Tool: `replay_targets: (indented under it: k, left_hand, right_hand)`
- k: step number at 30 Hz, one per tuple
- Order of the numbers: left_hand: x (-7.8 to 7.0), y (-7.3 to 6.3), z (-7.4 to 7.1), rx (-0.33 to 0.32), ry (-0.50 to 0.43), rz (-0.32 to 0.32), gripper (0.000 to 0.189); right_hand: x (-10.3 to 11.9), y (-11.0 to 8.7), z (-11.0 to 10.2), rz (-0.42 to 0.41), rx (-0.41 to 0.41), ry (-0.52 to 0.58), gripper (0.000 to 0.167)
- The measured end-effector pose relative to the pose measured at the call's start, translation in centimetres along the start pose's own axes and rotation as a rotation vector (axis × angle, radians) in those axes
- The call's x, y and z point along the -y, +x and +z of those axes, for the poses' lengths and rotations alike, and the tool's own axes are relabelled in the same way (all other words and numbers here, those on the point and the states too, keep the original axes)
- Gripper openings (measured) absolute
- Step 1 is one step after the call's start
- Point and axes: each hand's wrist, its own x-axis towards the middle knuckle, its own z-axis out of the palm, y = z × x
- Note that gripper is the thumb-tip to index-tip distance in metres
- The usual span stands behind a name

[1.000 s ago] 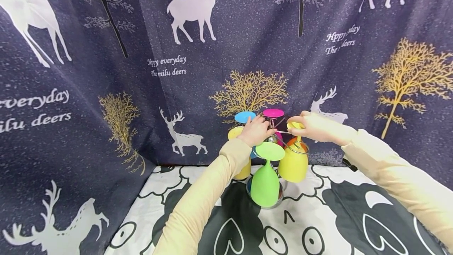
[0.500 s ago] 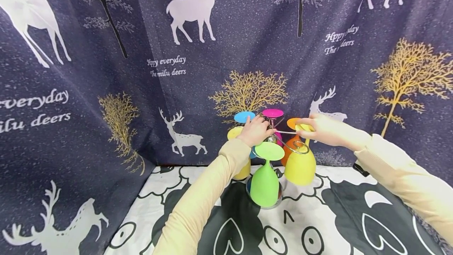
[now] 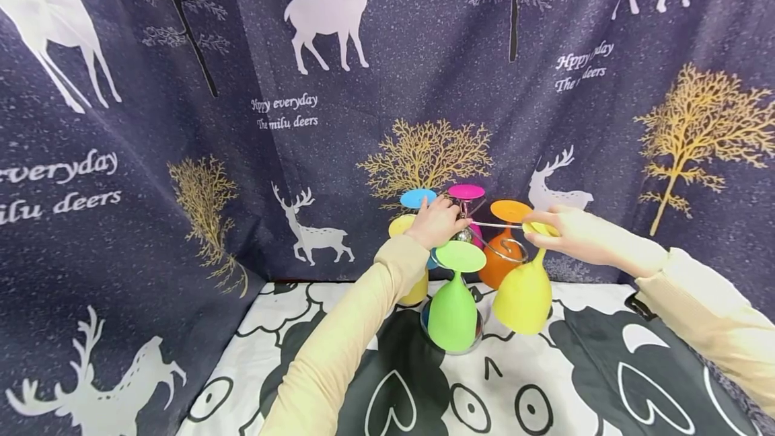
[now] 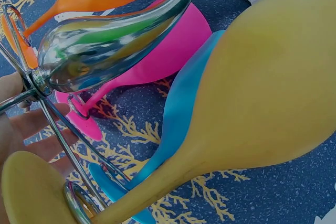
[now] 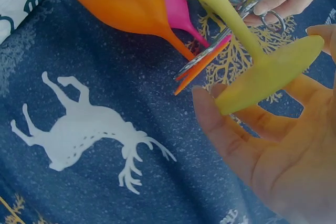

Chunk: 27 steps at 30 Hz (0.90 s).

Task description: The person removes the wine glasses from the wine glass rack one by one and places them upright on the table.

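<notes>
My right hand pinches the round foot of an upside-down yellow goblet, its bowl hanging down just right of the rack. In the right wrist view, fingertips and thumb hold the rim of that foot. My left hand grips the top of a shiny metal goblet rack, where its wire arms meet. Around the rack hang more upside-down goblets: green in front, orange at right, pink and blue behind, and a darker yellow one at left.
The rack's round base stands on a black-and-white patterned cloth. A dark blue curtain with deer and trees hangs close behind. A wire arm with a curled end sticks out near the orange goblet.
My right hand has carried the yellow goblet rightward and toward me, away from the curled wire arm. More of the orange goblet now shows. My left hand has stayed on the rack.
</notes>
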Motion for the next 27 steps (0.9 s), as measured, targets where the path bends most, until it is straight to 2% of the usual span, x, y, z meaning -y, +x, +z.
replay_targets:
  k: [6,18,22,27]
  left_hand:
    - [0.0,0.1,0.1,-0.02,-0.003,0.002,0.051]
    - [0.1,0.1,0.2,-0.025,-0.011,0.004,0.051]
    - [0.0,0.0,0.2,-0.026,-0.004,0.007,0.051]
    - [0.0,-0.1,0.0,-0.025,-0.005,0.006,0.051]
  right_hand:
    - [-0.7,-1.2,0.5,0.006,-0.024,0.059,0.044]
    - [-1.7,-2.8,1.8,0.045,-0.022,0.147,0.041]
    - [-2.2,-3.4,2.3,0.071,-0.008,0.223,0.04]
    - [-2.6,-4.1,3.0,0.095,0.031,0.383,0.04]
